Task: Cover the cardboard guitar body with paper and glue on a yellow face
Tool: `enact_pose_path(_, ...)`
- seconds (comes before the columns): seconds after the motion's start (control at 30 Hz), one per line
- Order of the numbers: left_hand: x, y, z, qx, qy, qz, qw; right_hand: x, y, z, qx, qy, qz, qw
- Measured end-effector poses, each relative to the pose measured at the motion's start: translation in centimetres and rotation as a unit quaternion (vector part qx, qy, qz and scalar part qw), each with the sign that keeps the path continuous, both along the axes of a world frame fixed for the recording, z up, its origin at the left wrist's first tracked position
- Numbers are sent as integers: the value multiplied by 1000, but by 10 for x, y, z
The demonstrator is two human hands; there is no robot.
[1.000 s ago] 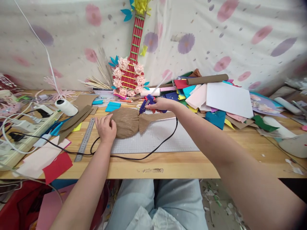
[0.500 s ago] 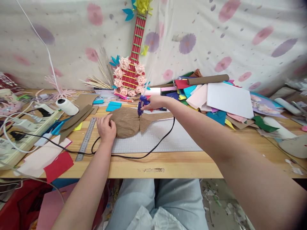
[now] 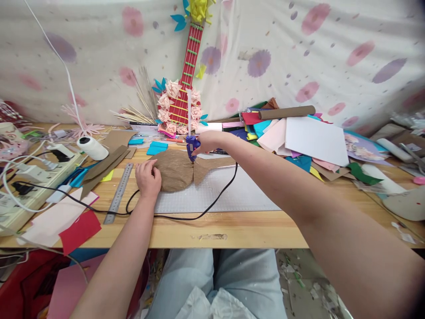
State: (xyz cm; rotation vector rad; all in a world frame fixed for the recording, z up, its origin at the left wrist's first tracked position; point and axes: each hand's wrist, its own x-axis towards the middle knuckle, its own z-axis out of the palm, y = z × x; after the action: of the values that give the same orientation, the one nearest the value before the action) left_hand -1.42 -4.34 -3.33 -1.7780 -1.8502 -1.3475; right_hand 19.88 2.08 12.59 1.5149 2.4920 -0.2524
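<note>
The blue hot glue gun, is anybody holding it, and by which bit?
Yes: the right hand holds the blue hot glue gun by its handle. The left hand rests on the brown paper-covered shape; whether it grips cannot be told.

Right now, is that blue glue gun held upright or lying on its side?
Nearly upright, nozzle down: the right hand holds the glue gun over the brown piece, its pale glue stick rising from the top.

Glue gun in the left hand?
No, the right hand holds the glue gun, while the left hand rests at the edge of the brown piece.
</note>
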Motion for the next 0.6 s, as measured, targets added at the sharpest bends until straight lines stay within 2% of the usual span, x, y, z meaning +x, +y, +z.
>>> enact_pose_path(0.2,-1,1,-1,-2,-16,-11,1000,-2,-1,2,-18,-27,-1,999)
enact_pose_path(0.4,-2,2,-2,3,-23,-16,1000,10,6,2,-24,40,-10,999)
enact_pose_path(0.6,-2,2,-4,15,-7,-12,1000,12,10,-1,-21,29,-30,999)
